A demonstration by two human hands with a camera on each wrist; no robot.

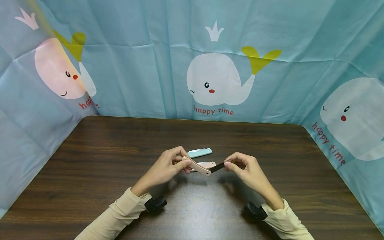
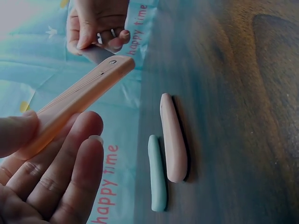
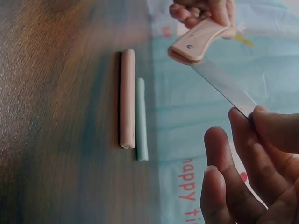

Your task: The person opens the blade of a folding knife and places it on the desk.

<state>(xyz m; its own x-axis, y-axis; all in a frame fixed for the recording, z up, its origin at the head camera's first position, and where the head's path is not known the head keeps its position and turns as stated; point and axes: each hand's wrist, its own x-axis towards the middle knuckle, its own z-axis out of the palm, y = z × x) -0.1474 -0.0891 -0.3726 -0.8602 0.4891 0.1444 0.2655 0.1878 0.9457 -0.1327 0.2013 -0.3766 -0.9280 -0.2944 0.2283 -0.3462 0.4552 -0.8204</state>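
Between both hands is an unfolded folding knife with a light pink handle (image 1: 197, 166) and a thin metal blade (image 3: 226, 86). My left hand (image 1: 171, 165) pinches the handle near its far end between thumb and fingers. The blade's tip is pinched by the thumb and forefinger of my right hand (image 1: 246, 169). Handle and blade meet at an angle, held above the table. Behind it on the table lie two folded knives, one pink (image 2: 174, 140) and one light blue (image 1: 200, 152). In the head view, the held handle and left hand partly hide them.
The dark wood-grain table (image 1: 120, 143) extends around the hands. A light blue whale-print curtain (image 1: 129, 76) hangs behind it and along both sides. Black wrist cameras sit on both forearms, over cream sleeves (image 1: 120, 213).
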